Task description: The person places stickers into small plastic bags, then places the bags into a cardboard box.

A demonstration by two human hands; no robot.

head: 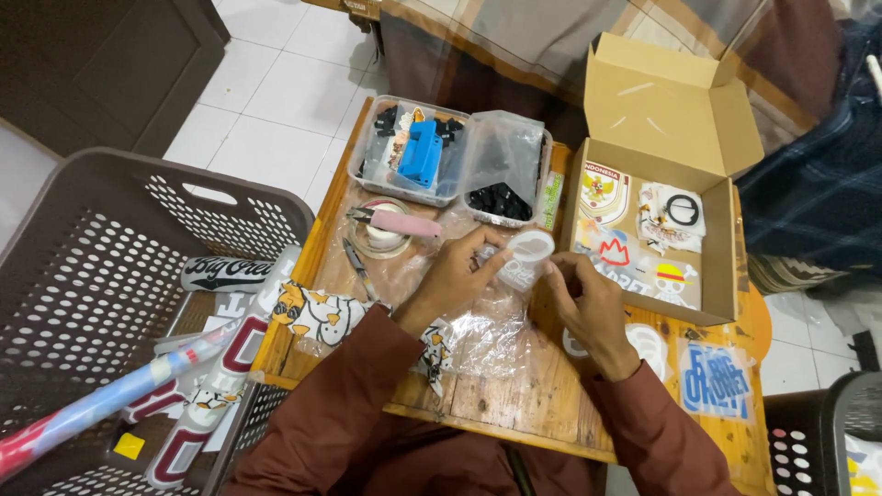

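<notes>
white tape roll (530, 248) sits pinched between the closed fingertips of the left hand (457, 276) and the right hand (588, 303), held just above the middle of the wooden table (514, 386), beside the open cardboard box (661, 184) at its right edge.

Basket (110, 257) left of table (514, 395) – cardboard box (726, 276) right – containers (413, 152) behind

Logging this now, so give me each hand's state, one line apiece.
Left hand: closed, pinching the small white roll from the left side.
Right hand: fingers closed on the same roll's right edge.
</notes>
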